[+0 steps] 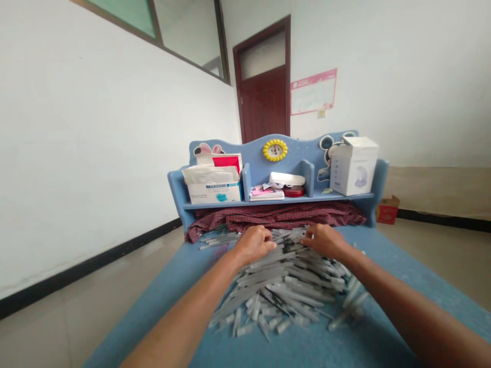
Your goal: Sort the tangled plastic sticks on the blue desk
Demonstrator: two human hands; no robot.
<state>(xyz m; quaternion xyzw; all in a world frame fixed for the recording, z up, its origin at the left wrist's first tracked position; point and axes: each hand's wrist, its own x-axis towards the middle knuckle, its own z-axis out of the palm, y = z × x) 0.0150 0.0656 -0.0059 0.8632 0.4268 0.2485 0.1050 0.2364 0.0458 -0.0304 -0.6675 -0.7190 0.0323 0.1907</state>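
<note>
A loose heap of slim, translucent whitish plastic pieces (268, 278), some with wider cap-like ends, is spread over the blue desk (153, 306). A few dark pieces (290, 244) show among them between my hands. At the heap's far left side is my left hand (256, 244), its fingers curled closed against the pieces. My right hand (324, 240) is opposite, at the far right side, with thumb and fingers drawn together low over the heap. Whatever either hand grips is hidden by the fingers.
Behind the heap lies a folded red checked cloth (276, 214) under the desk's shelf (230, 205). On the shelf stand a mask box (215, 191), booklets (267, 194), a red round tin (294, 191) and a white box (353, 166). A red carton (387, 210) sits on the floor.
</note>
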